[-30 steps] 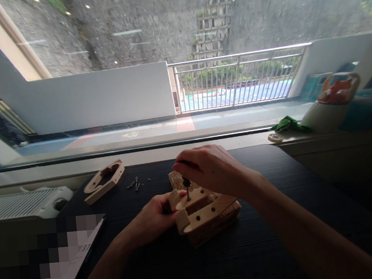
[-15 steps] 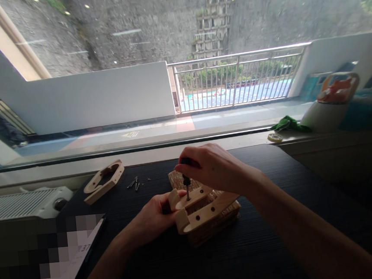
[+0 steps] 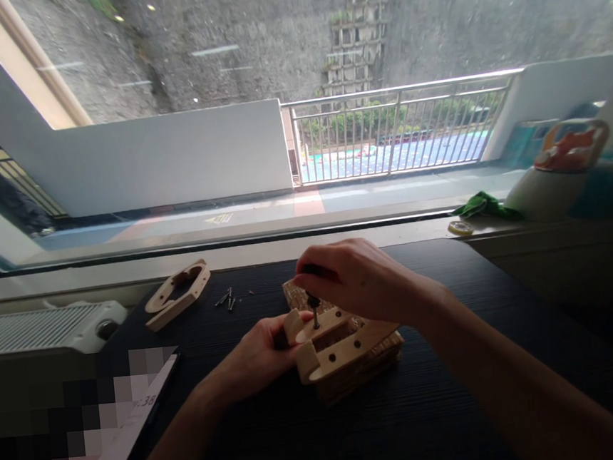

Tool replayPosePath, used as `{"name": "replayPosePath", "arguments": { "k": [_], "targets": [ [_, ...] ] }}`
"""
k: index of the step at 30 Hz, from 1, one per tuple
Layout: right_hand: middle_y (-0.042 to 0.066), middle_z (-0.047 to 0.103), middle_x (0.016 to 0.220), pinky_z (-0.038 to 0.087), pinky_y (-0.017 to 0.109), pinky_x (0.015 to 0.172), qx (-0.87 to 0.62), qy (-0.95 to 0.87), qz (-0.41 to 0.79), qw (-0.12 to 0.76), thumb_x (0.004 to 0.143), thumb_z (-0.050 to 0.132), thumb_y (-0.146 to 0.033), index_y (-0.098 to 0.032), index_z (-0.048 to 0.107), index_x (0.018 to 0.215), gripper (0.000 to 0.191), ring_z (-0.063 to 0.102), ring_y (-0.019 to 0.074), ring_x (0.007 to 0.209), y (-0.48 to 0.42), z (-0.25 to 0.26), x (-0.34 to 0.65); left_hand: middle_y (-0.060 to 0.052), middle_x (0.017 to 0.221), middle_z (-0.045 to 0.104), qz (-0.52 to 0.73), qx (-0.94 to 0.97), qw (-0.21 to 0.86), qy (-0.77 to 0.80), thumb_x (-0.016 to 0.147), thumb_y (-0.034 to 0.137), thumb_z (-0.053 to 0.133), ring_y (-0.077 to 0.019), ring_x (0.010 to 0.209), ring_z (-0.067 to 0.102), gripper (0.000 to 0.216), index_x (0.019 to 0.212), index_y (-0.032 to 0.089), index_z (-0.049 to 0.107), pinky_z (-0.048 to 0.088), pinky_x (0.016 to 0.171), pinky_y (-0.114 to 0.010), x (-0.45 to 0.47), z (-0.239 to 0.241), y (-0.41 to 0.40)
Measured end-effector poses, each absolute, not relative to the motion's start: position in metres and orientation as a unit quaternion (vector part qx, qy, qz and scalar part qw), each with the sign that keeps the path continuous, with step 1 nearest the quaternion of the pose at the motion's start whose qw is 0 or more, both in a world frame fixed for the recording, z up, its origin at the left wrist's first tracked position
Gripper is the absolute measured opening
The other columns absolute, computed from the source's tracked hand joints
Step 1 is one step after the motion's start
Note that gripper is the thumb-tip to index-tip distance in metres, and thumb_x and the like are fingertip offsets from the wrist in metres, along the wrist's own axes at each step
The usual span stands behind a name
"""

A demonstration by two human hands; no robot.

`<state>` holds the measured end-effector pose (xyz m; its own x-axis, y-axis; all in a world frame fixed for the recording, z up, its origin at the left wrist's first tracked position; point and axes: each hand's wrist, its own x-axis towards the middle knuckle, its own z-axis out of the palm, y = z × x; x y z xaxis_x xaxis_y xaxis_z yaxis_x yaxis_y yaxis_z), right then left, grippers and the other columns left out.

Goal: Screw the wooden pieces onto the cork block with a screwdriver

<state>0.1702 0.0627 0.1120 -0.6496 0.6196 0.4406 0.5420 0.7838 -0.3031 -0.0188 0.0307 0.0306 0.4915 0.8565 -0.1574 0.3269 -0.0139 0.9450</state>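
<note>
My right hand point(image 3: 356, 279) is closed round the dark handle of a screwdriver point(image 3: 315, 308). The tool stands nearly upright, its tip in a hole near the left end of a pale wooden frame point(image 3: 344, 352). Dark round spots, holes or screw heads, show along both bars of this frame. My left hand point(image 3: 263, 345) grips the frame's left end, with its fingertips partly hidden behind the wood. Beneath the frame lies a rough, light-brown block point(image 3: 386, 348) that looks like stacked woody strips. My right hand and wrist cover the frame's far right end.
On the black table point(image 3: 449, 389), several screws point(image 3: 227, 299) lie beside a second wooden frame point(image 3: 180, 295) at the back left. A tablet or phone screen point(image 3: 140, 416), partly pixelated, is at the lower left. On the windowsill are a green cloth point(image 3: 484, 206), a yellow tape roll point(image 3: 460, 228) and a white container point(image 3: 544, 191).
The view has shifted slightly, so everything sits a little further right. Both hands keep their grips, and the screwdriver stays in the same hole.
</note>
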Motion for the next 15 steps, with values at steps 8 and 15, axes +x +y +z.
{"name": "replayPosePath", "arguments": {
  "k": [8,15],
  "targets": [
    [-0.002,0.056,0.062,0.024,0.022,0.052,-0.368,-0.888,0.062,0.269,0.089,0.044,-0.039,-0.018,0.059,0.088,0.026,0.042,0.0075,0.053,0.065,0.105,0.166,-0.004,0.096,0.067,0.256,0.662,0.544,0.448,0.074,0.036,0.063,-0.0223,0.091,0.059,0.041,0.108,0.013,0.060,0.046,0.080,-0.029,-0.019,0.026,0.030],
    [-0.003,0.055,0.057,0.025,0.022,0.049,-0.382,-0.886,0.044,0.259,0.088,0.043,-0.042,-0.020,0.057,0.084,0.027,0.043,0.0087,0.048,0.065,0.100,0.157,0.002,0.072,0.056,0.301,0.661,0.558,0.403,0.074,0.024,0.063,-0.0096,0.065,0.047,0.024,0.095,0.012,0.062,0.039,0.062,-0.020,-0.022,0.025,0.028]
  ]
}}
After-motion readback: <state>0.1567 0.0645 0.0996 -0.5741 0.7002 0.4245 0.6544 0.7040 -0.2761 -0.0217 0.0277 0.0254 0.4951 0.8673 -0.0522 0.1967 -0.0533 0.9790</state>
